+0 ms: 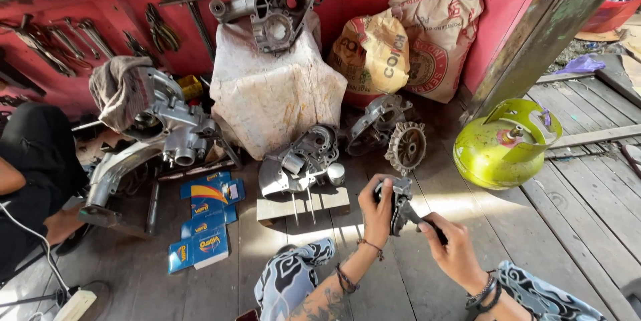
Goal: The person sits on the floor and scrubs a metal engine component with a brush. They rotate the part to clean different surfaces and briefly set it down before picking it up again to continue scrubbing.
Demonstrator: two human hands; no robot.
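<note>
we're sitting on the plank floor [574, 227] w/ both hands up over our knees. our left hand [376, 214] wraps a dark metal engine part [400, 204], fingers curled tight round its left side, thumb on top. our right hand [454, 247] grips a black tool handle [427, 224] set against the lower end of that part, fingers closed round it. the part's off the floor, held between both hands, just in front of the engine case [300, 161] on a wooden block [304, 204]. near it: a finned round cover [406, 146], a green gas cylinder [497, 147], blue boxes [203, 217] to the left. another person [30, 181] sits at far left.
</note>
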